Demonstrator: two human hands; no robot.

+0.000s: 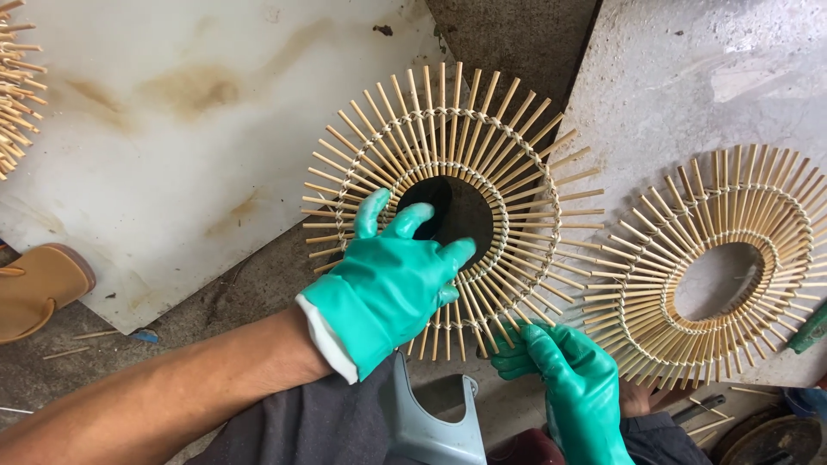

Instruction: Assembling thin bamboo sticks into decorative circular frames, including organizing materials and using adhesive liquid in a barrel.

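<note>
- A round ring of bamboo sticks sits in the middle of the scene, held up in both hands.
- The left hand lies flat on the near-left part of the ring. It wears a green rubber glove. Its fingers are spread out and press on the sticks, and the tips reach the edge of the dark hole in the middle.
- The right hand, also in a green glove, is at the near-right edge of the ring. Its fingers are curled and pinch the ends of a few sticks there.
- The left hand covers more of the ring; the right hand only touches the rim.
- The sticks are thin, straight and pale yellow. They point out from the hole like sun rays, so the ring has no long side. Thin cord ties them in two circles.
- A second stick ring lies flat to the right on a grey board, apart from the hands.
- A stained white board lies far left.
- A tan sandal is at the left edge.
</note>
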